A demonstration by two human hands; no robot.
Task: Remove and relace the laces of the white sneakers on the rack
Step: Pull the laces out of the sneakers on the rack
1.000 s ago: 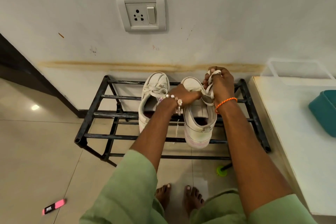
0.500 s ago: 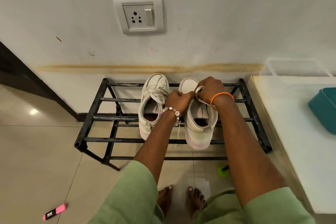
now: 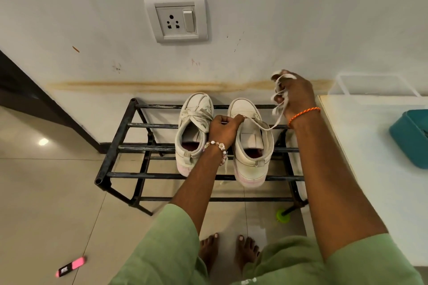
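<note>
Sneakers sit side by side, toes to the wall, on the top bars of the black rack (image 3: pixel 120 148): the left sneaker (image 3: pixel 193 132) (laces still tied), then the right sneaker (image 3: pixel 251 143). The left hand (image 3: pixel 223 131) pinches the lace (image 3: pixel 266 126) at its eyelets. Further right, the raised right hand (image 3: pixel 295 93) grips the bunched lace beside the table (image 3: pixel 370 146).

sneakers (image 3: pixel 222 139) on rack (image 3: pixel 129 146), socket (image 3: pixel 176 21) above
</note>
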